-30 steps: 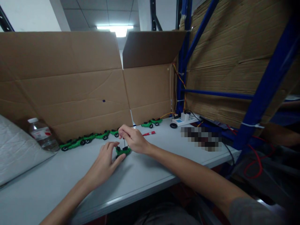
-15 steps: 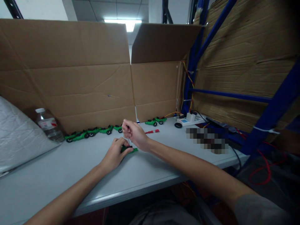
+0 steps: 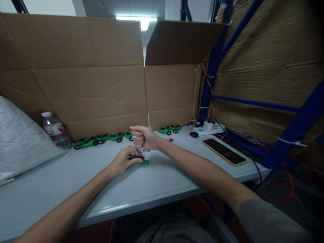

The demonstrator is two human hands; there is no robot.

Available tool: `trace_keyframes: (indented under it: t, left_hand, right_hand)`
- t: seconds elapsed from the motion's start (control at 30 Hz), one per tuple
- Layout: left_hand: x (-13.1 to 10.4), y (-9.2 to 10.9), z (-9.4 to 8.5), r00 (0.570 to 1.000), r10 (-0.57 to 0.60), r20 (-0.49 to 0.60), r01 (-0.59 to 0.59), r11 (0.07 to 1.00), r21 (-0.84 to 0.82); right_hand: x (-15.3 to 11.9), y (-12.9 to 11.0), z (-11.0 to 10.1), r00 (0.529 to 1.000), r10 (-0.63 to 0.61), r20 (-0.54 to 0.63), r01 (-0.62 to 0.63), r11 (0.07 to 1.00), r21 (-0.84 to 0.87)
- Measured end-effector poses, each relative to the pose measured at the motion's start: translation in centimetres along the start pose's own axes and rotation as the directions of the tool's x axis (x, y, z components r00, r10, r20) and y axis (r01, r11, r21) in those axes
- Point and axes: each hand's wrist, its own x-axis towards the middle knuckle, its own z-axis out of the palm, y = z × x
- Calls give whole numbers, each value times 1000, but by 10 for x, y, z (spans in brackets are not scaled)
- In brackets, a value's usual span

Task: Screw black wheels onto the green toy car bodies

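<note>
My left hand (image 3: 126, 158) is closed on a green toy car (image 3: 143, 162), pressing it to the tabletop; its fingers cover most of the car. Just above, my right hand (image 3: 143, 137) is a fist held upright over the car, wrapped round a screwdriver whose handle is hidden by the fingers. One finger of that hand reaches down toward the car. Two small black rings (image 3: 146, 150) lie on the table beside the right wrist. Behind the forearm, a red-ended stick (image 3: 170, 139) is partly hidden.
Several green toy cars (image 3: 116, 137) line the cardboard wall (image 3: 101, 84), with more green cars (image 3: 169, 130) right of centre. A water bottle (image 3: 56, 131) and white bag (image 3: 22, 145) stand left. A phone (image 3: 224, 152), black disc (image 3: 194, 134) and power strip (image 3: 210, 129) lie right.
The view has shifted slightly. My right fist has turned and its fingers have moved lower over the car; the thin shaft seen below it before is now hidden. The left hand stays on the car.
</note>
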Motion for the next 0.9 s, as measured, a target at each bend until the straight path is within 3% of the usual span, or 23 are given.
trace_keyframes:
  t: [0.1, 0.17, 0.2, 0.27, 0.33, 0.5, 0.57, 0.67, 0.9]
  left_hand:
    - [-1, 8, -1, 999, -3, -44, 4, 1000, 31]
    - [-3, 11, -1, 998, -11, -65, 16, 997, 77]
    - [-4, 12, -1, 998, -13, -68, 20, 995, 96]
    - [-6, 14, -2, 998, -17, -68, 25, 993, 115]
    - [-6, 15, -2, 997, -25, -67, 32, 993, 116]
    - [-7, 17, -3, 998, -24, -56, 31, 991, 131]
    - [-7, 16, -3, 999, -20, -41, 26, 991, 135]
    - [-8, 12, -3, 999, -12, -31, 15, 992, 125]
    - [-7, 4, -3, 999, -5, -47, 8, 999, 48]
  right_hand:
    - [-4, -5, -9, 997, -62, -53, 50, 976, -210]
    - [-8, -9, -10, 982, -152, -111, 78, 864, -497]
    - [-12, -12, -9, 965, -222, -138, 78, 748, -659]
    - [-19, -20, -5, 915, -378, -139, 18, 381, -924]
    - [-27, -29, 2, 917, -368, -155, -124, 105, -987]
    - [-32, -47, 27, 948, -243, -206, -251, -173, -952]
    - [-29, -50, 35, 954, -211, -212, -257, -218, -941]
    - [-24, -54, 37, 968, -166, -189, -221, -209, -952]
    - [-19, -58, 21, 994, -107, -12, -13, -7, -1000]
